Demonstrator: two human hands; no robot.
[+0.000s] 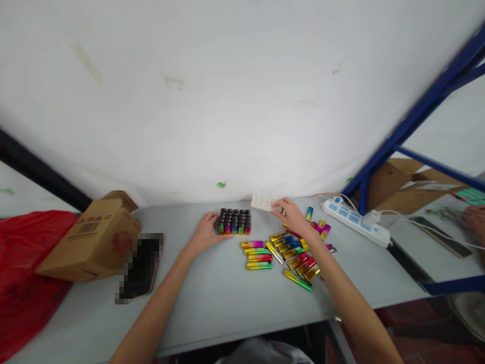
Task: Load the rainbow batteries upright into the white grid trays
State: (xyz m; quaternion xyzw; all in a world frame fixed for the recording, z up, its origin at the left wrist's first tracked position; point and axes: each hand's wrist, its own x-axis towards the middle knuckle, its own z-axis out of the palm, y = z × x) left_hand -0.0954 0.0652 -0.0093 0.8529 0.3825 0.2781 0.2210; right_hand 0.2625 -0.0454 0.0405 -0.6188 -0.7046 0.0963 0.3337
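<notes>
A tight block of upright, black-topped lighters (235, 222) with bright coloured bodies stands on the grey table near the wall. My left hand (207, 233) curves round its left side, with the fingers partly hidden behind and below it. To the right of the block, my right hand (290, 212) pinches the right end of a white tray (262, 202) with rows of small cells, held tilted by the wall. Beneath my right forearm lies a loose pile of shiny metallic-coloured tubes (291, 247). Several more such tubes (259, 255) lie in a short column in front of the block.
At the left are a cardboard box (91, 237), a red plastic bag (34, 273) and a dark phone-like slab (142, 265), partly blurred out. A white power strip (356, 221) with cables lies at the right by a blue metal frame (409, 111). Another person's hand (475, 220) shows beyond it.
</notes>
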